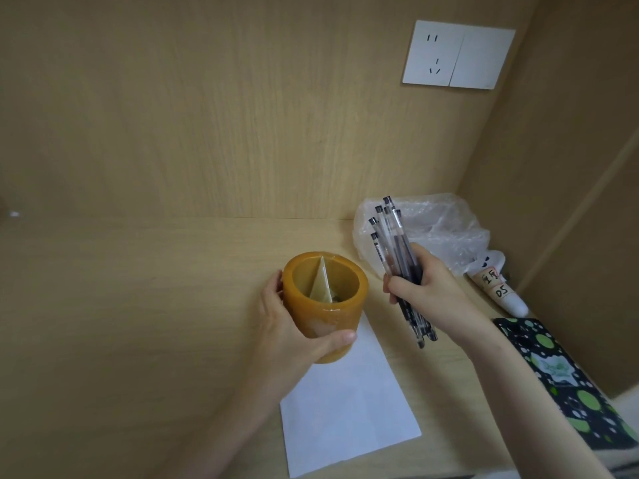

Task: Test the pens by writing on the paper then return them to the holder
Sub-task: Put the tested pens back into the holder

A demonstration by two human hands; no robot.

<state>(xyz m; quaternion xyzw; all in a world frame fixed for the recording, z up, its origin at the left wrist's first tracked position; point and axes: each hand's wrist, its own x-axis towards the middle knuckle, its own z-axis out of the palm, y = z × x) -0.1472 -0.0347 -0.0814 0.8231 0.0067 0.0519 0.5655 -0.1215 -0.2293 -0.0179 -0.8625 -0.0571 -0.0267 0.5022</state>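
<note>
My left hand (294, 326) grips an amber round pen holder (328, 295) from its left side, thumb across the front, over the far end of a white sheet of paper (345, 409). The holder has a pale divider inside and no pens in it. To its right, my right hand (425, 292) holds a bundle of several clear pens with dark caps (390, 233). The pens point up and away, and their lower ends stick out below my fist.
A crumpled clear plastic bag (439, 226) lies at the back right. A white tube with a handwritten label (501, 288) lies beside it. A black case with green dots (567, 382) lies along the right edge. A wall socket (456, 53) sits on the wooden back panel.
</note>
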